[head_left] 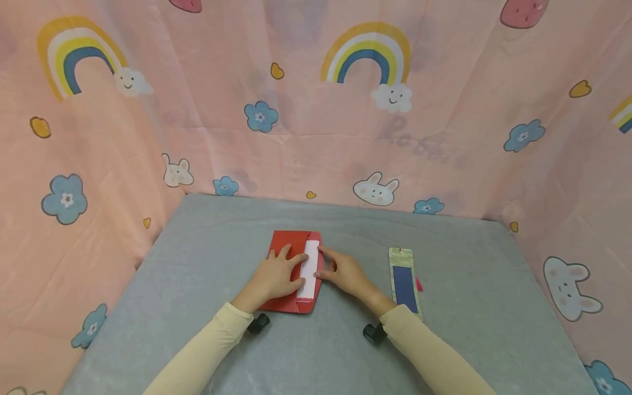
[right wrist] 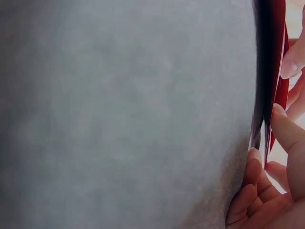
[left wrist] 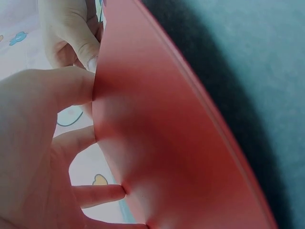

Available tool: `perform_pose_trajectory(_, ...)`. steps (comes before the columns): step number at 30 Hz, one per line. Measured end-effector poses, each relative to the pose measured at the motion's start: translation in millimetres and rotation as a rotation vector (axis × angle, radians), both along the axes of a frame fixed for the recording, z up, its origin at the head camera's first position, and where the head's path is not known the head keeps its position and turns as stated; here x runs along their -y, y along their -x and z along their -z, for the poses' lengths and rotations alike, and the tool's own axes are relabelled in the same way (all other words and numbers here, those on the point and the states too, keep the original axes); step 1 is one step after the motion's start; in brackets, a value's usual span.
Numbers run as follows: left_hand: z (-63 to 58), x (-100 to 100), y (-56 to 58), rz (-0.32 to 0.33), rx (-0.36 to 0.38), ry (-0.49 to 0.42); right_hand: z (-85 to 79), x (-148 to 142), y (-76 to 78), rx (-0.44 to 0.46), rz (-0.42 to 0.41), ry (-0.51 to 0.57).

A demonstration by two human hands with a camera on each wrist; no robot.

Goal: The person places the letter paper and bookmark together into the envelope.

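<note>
A red envelope [head_left: 288, 241] lies on the grey table with its opening toward the right. A white paper strip or card [head_left: 309, 269] shows along that opening, beside the red flap. My left hand [head_left: 277, 276] presses on the envelope with its fingers spread, thumb and fingertips reaching the white piece. In the left wrist view, the fingertips of the left hand [left wrist: 43, 129] dent the red surface. My right hand [head_left: 346, 272] grips the envelope's right edge at the flap. In the right wrist view, the thumb of the right hand [right wrist: 281, 167] is at the red edge, other fingers curled below.
Right of the right hand lies a long green-gold patterned piece with a dark blue panel [head_left: 405, 288]. A small pink thing [head_left: 418, 284] pokes out at its right side. Pink printed curtains [head_left: 316, 153] rise along the table's back and sides.
</note>
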State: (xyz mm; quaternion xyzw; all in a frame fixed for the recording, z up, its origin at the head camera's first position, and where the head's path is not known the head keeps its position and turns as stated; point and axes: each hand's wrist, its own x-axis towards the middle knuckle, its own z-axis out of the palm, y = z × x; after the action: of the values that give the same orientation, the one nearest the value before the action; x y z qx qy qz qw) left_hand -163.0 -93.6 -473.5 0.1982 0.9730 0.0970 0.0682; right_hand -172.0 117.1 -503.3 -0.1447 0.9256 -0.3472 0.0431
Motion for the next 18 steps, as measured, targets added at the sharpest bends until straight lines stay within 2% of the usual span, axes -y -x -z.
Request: perform_pose_trajectory(18,-1.1,0.5,-1.1,-0.008,0.002,-0.003,-2.6,-0.1,2.3,0.03,-0.013,-0.009)
